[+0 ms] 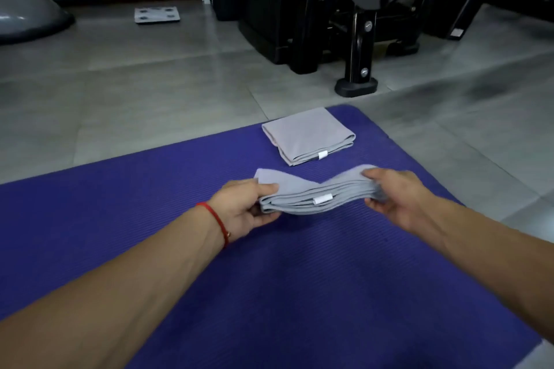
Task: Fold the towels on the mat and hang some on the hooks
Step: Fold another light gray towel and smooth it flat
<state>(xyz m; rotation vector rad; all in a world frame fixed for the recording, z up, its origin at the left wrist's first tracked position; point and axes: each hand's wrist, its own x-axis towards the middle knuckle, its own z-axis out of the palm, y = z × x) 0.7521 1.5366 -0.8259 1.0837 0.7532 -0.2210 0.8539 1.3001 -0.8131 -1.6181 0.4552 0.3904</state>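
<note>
A folded grey towel [314, 193] with a small white tag is held just above the purple mat [269, 293]. My left hand [245, 210] grips its left end and my right hand [395, 198] grips its right end; the middle sags a little. Beyond it, near the mat's far edge, a second folded towel [307, 135], pale pinkish grey with a white tag, lies flat. A red string bracelet circles my left wrist. No hooks are in view.
Grey tiled floor [150, 93] surrounds the mat. A black exercise machine [356, 39] stands close behind the far edge, its foot near the mat. A grey dome trainer [27, 15] sits far left, a flat scale [156, 15] beyond.
</note>
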